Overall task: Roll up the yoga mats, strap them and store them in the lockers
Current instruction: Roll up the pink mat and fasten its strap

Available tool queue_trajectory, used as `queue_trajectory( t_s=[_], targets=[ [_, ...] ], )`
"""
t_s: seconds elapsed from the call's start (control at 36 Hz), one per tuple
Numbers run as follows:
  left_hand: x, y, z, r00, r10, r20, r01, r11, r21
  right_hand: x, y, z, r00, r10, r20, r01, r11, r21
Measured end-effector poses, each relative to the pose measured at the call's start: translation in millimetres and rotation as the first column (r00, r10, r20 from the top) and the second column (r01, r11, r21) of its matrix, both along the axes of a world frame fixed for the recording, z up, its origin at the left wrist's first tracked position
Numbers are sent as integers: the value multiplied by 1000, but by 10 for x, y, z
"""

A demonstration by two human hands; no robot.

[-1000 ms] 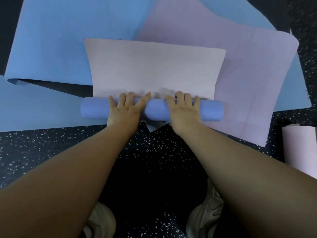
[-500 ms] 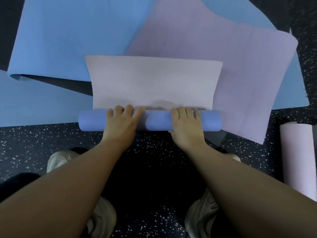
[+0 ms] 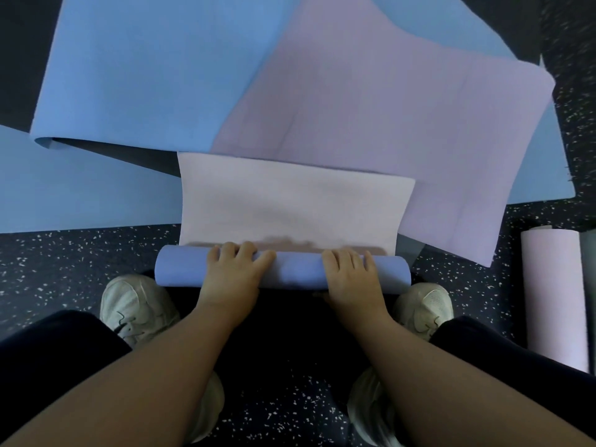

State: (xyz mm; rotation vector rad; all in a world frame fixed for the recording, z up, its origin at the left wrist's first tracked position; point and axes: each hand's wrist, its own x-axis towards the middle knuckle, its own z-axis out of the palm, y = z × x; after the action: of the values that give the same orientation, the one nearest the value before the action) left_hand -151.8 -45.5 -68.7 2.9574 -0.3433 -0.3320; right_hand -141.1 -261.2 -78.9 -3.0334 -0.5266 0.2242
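Since the earlier frame, roll (image 3: 283,271) sits lower at frame centre, its unrolled pale flap (image 3: 290,208) shorter. Left hand (image 3: 230,274) and right hand (image 3: 350,275) press on top, fingers apparently nearly straight.

Half-rolled mat (image 3: 283,269) — blue outside, pale lilac inside — lies crosswise on the speckled floor, its unrolled stretch (image 3: 293,204) overlapping flat lilac (image 3: 387,124) and blue mats (image 3: 145,75)
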Motion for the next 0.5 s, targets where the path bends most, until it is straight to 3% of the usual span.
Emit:
queue_trajectory(
  t_s=[0.17, 0.28, 0.5],
  targets=[
    [171, 39, 60, 989, -33, -145, 33, 999, -1, 110, -27, 64, 996, 45, -75, -37, 993, 114],
    [224, 72, 91, 967, -24, -254, 21, 1000, -16, 128, -26, 84, 994, -14, -110, 31, 988, 153],
    [210, 6, 1, 1000, 19, 17, -18, 999, -44, 384, 19, 225, 965, 14, -263, 8, 997, 83]
  ],
)
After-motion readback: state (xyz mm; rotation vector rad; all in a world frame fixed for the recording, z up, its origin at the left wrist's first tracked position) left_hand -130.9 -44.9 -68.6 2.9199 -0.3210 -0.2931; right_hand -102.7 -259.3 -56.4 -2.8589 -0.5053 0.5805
